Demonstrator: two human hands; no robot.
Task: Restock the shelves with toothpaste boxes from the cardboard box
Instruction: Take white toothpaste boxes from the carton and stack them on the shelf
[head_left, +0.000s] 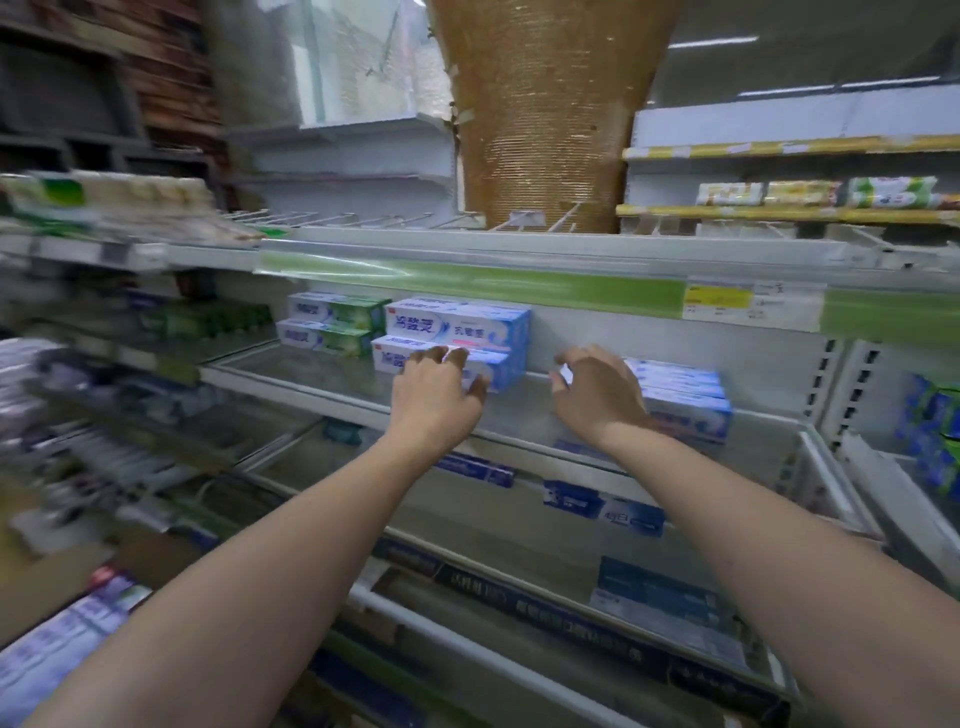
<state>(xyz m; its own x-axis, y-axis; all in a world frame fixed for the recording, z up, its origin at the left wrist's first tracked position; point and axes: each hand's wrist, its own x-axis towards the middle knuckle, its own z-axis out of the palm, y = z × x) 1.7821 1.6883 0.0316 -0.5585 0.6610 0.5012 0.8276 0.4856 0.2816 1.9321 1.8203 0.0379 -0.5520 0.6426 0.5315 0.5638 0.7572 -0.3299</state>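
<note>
Left hand: the left hand lies against the front of the blue-and-white toothpaste stack on the middle shelf, fingers spread over the lower box and thumb at its right end; it looks like pressing or squaring up, though a light grip cannot be ruled out.
Right hand: the right hand hovers just left of the second toothpaste stack, fingers loosely curved and apart, nothing visibly held.
Task things: both stacks sit on the same shelf, with a bare gap between them; green toothpaste boxes stand behind and left of the first stack. The cardboard box is not in view.
Risk, topple: the first stack is two boxes high and near the shelf front; an uneven push on the lower box could probably slide the upper one off or skew it.
Risk, fall: a box knocked forward could drop onto the lower shelf.
Risk, crowding: the hands work close together, so a reach toward the right stack may clip it.
Risk, view: motion blur at the left hides what lies there.
</note>
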